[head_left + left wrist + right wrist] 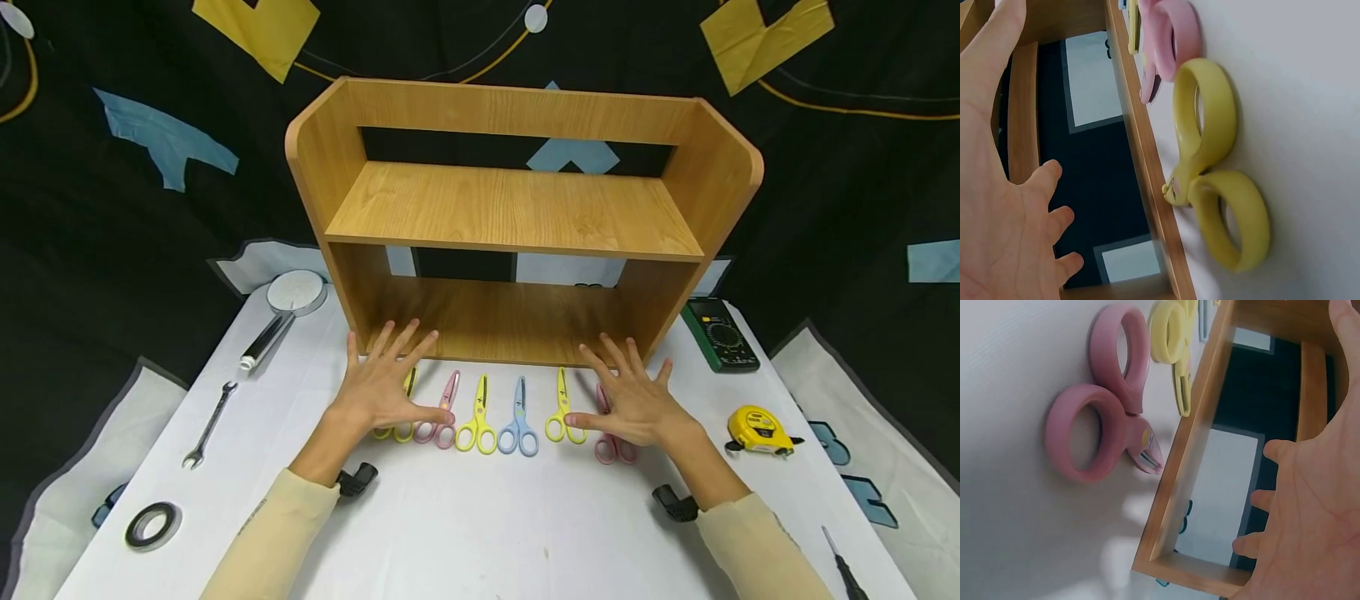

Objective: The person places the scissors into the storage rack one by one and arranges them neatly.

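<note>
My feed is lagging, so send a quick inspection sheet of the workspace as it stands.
Surface: white table.
Job's things: six plastic scissors in a row (yellow, pink, yellow, blue, yellow, pink) before a two-tier wooden shelf.
Clutter: shower head, wrench, tape roll, multimeter, yellow tape measure, screwdriver.
Hands: left hand and right hand open above the scissors, fingers spread.
Cables: nothing seen.
Surroundings: black patterned backdrop.

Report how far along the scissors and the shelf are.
Done: six small plastic-handled scissors lie in a row on the white table before the two-tier wooden shelf. In hand: nothing; left hand and right hand hover open, fingers spread, above the row's ends. Left: both shelf tiers bare.
</note>
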Available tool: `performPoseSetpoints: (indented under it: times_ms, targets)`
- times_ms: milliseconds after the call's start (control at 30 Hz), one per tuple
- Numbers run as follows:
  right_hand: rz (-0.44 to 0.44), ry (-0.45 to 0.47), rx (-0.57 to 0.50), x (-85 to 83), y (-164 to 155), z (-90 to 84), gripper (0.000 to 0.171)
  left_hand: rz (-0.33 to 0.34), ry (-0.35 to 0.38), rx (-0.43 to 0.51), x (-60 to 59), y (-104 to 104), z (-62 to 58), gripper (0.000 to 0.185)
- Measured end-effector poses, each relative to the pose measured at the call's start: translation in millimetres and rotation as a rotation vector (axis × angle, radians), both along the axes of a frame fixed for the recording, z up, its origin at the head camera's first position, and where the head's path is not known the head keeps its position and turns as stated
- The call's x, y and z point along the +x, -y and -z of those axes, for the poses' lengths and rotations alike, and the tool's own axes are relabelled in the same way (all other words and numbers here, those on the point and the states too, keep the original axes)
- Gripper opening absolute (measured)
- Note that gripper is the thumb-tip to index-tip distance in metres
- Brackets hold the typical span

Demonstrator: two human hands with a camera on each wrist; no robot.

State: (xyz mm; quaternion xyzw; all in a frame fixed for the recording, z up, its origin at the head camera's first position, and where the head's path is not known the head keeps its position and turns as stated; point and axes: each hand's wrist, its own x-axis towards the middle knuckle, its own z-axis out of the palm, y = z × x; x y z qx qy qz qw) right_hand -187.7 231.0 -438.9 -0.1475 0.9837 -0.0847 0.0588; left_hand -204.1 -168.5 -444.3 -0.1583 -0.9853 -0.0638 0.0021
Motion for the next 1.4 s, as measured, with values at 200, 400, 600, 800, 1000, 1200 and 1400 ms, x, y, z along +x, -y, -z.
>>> performPoseSetpoints:
  times_ms: [200,400,600,800,1000,1200,1400]
  targets:
    - [0.021,-0.041,-0.026,7.2,-7.7,-2.6,0.11,-0.006,-0.058,0.082,3.0,13.5,-2.8,0.126]
    - [0.065,-0.042,-0.129,20.2,-20.5,-4.8,0.1,-0.051,-0.156,0.262,3.9,31.4,1.5,0.109]
    - [0.11,0.051,-0.266,40.1,-32.5,1.6,0.09,-0.15,-0.242,0.513,2.0,51.8,7.2,0.089]
    - [0.086,0.051,-0.422,55.7,-41.9,13.7,0.077,-0.26,-0.385,0.735,-7.2,66.8,9.7,0.07]
    - [0.1,0.07,-0.445,63.6,-49.1,22.4,0.073,-0.381,-0.374,0.859,-20.1,74.0,12.1,0.063]
    - [0.122,0.128,-0.419,66.5,-51.4,29.1,0.069,-0.396,-0.334,0.971,-32.3,78.7,17.0,0.053]
    - [0.137,0.111,-0.418,67.2,-49.9,37.5,0.052,-0.428,-0.346,0.998,-38.2,78.4,22.1,0.037]
